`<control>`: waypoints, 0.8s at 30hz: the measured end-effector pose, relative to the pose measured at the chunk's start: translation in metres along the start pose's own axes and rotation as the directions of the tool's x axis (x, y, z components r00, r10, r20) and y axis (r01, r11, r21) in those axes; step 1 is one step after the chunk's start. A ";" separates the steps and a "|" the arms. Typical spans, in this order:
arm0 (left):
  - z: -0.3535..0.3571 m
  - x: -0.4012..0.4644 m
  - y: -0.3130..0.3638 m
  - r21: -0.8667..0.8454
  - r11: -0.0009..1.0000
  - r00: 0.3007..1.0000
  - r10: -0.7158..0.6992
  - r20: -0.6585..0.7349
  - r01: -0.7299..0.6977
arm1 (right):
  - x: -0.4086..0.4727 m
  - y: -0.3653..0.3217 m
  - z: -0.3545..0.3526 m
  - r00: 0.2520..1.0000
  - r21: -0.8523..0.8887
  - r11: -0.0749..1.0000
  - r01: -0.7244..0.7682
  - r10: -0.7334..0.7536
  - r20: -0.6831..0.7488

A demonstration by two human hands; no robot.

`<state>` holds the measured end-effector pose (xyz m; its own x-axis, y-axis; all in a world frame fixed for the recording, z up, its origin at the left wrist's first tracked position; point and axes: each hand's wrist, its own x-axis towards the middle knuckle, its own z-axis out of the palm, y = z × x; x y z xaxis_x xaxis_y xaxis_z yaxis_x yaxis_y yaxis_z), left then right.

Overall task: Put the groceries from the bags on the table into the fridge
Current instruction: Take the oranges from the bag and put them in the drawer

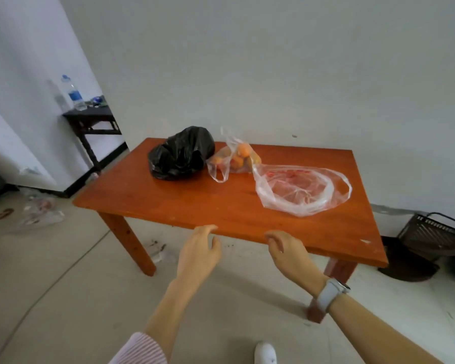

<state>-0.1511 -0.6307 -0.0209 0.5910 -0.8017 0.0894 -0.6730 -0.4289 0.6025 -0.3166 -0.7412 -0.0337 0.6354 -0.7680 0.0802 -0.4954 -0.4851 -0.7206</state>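
Two bare hands reach toward the near edge of the table (247, 214), neither holding anything. The left hand (199, 249) has its fingers loosely spread and slightly curled, with the fingertips at the table's near rim; the right hand (286, 252), with a watch (331, 292) on its wrist, is half curled, empty, and just short of the same rim. Both appear poised to reach over the edge, so the step in hand is probably the approach to the bags. Open tabletop lies between the hands and the groceries, leaving free room to reach forward. Farther back, a clear bag (300, 190) lies flat and open-mouthed at the right, seemingly holding little, with reddish contents that are hard to identify. Beyond it, a second clear bag of orange fruit (237, 158) slumps with its handles loose, and just beside it at the left sits a bunched black bag (180, 156), its contents hidden. All three sit toward the far side, near the wall. No fridge is in view.
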 end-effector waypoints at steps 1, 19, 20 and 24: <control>0.001 0.027 -0.002 -0.003 1.000 1.000 0.000 -0.021 0.000 | 0.029 0.002 0.000 1.000 -0.008 1.000 0.013 -0.013 -0.010; 0.055 0.407 -0.065 0.128 0.983 0.974 0.104 0.201 -0.131 | 0.439 0.022 0.059 0.962 -0.448 0.852 0.272 -0.236 0.137; 0.063 0.423 -0.069 0.154 0.974 0.968 0.134 0.212 -0.169 | 0.458 0.026 0.066 0.953 -0.525 0.796 0.303 -0.245 0.179; 0.093 0.472 -0.081 0.342 0.890 0.903 0.152 0.402 -0.302 | 0.519 0.030 0.082 0.943 -0.745 0.578 0.332 -0.207 0.260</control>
<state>0.1407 -1.0128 -0.1014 0.2527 -0.9564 -0.1462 -0.9293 -0.2820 0.2385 0.0464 -1.1201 -0.0701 0.8558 -0.5153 0.0456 -0.5167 -0.8473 0.1233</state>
